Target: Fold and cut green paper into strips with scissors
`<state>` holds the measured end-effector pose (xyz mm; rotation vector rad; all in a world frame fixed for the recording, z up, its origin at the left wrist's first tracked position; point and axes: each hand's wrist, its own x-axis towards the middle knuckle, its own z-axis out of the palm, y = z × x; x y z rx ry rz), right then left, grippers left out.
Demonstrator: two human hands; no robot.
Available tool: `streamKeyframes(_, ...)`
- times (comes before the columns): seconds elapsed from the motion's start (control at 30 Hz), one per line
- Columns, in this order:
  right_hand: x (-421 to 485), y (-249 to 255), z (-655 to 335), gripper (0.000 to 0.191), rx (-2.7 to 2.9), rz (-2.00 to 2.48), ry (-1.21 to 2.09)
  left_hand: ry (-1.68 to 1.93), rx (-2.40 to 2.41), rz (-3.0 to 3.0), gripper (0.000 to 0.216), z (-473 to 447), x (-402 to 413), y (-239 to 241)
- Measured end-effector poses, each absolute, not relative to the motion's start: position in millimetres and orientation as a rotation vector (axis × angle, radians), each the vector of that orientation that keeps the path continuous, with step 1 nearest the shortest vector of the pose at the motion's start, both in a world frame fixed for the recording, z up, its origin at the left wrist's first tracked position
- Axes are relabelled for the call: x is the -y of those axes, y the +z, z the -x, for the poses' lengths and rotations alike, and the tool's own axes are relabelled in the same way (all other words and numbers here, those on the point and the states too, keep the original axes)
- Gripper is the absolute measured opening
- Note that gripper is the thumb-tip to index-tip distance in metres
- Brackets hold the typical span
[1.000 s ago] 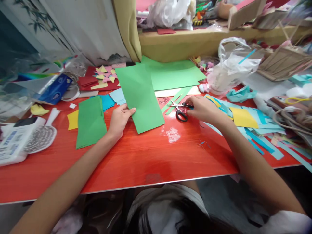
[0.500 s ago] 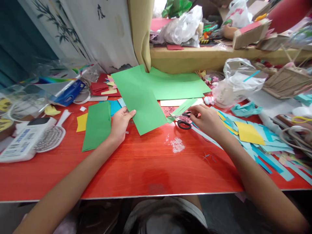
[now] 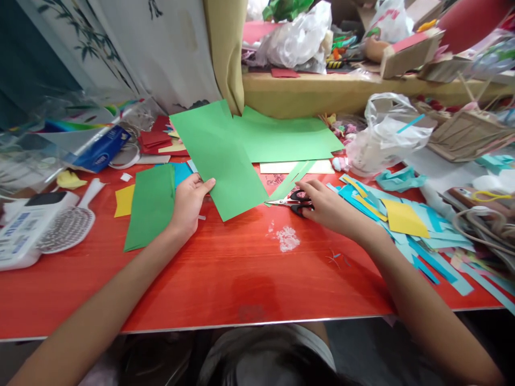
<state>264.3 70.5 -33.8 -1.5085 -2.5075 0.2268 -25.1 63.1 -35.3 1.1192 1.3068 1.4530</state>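
Observation:
My left hand (image 3: 188,201) pinches the near left edge of a long green paper sheet (image 3: 219,155) and holds it tilted up off the red table (image 3: 241,268). On the table just right of that sheet lie black-handled scissors (image 3: 292,199), blades pointing left, and my right hand (image 3: 328,206) has its fingers closed on the handles. A narrow green paper strip (image 3: 290,181) lies just behind the scissors.
A folded green sheet (image 3: 151,206) and a yellow scrap (image 3: 124,200) lie left of my left hand. A larger green sheet (image 3: 289,139) lies behind. Blue and yellow paper offcuts (image 3: 402,220) pile up at right. A brush (image 3: 66,228) and white device (image 3: 20,236) sit far left.
My right hand has slid down and left with the scissors toward the green sheet's near corner. My left hand has kept its hold on the sheet, which now stands a little more raised.

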Motion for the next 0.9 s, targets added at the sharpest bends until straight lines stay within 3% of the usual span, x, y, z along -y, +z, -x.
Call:
streamKeyframes(0.53,-64,-13,-260,0.044,2.103,1.344,-0.002,1.514,-1.305,-1.137,0.018,28,-66,-38)
streamKeyframes(0.7,-58,-11,-248,0.055,1.798,1.372,0.556,1.522,-1.314,-1.135,0.016,27,-65,-36)
streamKeyframes(0.9,-49,-14,-229,0.030,1.675,1.119,1.481,1.628,-1.291,-1.120,0.022,26,-62,-30)
